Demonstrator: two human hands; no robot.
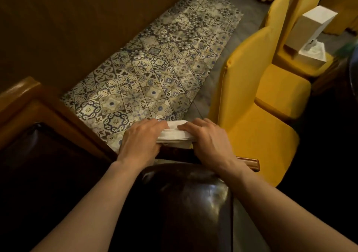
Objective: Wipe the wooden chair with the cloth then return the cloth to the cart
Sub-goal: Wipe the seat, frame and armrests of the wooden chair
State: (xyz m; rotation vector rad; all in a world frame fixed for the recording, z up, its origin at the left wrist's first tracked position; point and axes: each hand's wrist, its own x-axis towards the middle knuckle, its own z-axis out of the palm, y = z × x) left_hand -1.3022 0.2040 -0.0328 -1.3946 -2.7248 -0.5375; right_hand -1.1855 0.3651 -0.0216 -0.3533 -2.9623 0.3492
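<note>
A folded white cloth (176, 131) lies between my two hands on top of the wooden chair's back rail (249, 162). My left hand (141, 137) grips the cloth's left end with fingers curled over it. My right hand (205, 137) grips its right end the same way. The chair's dark glossy leather padding (186, 193) sits just below my wrists, and most of the rail is hidden under my hands and the cloth. The cart is not in view.
A second wooden chair with a dark seat (29, 135) stands at the left. A row of yellow-covered chairs (251, 97) lines the right, with a white box (308, 29) and a tissue box (313, 53) on one. Patterned tile floor (155, 68) lies ahead, a wooden wall (77, 19) beyond.
</note>
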